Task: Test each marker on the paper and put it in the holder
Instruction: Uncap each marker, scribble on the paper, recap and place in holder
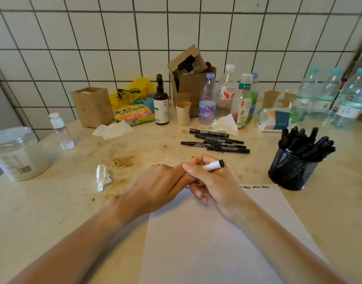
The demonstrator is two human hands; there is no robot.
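At the left edge of the bench stands a clear plastic jar [16,153], and just past it a small clear bottle [60,129] with its white cap [68,144] lying beside it. Nearer me, a crumpled tissue [103,176] lies on the stained benchtop [73,201]. My left hand [155,187] lies palm down at the far left corner of the white paper [206,242], its fingers fairly straight and close together, their tips tucked under my right hand; what they touch there I cannot tell. My right hand [213,185] meets it over the far edge of the sheet, thumb and forefinger pinching a marker [214,165] whose black end points right; the other fingers curl underneath. Beyond my hands, toward the back of the bench, several loose black markers [217,142] lie side by side, near a crumpled tissue and a row of drink bottles [227,95] by the tiled wall. Short black test scribbles [256,187] run along the paper's far edge to the right of my hand. Just beside the sheet's far right corner stands the black mesh holder [290,171], crowded with black markers.
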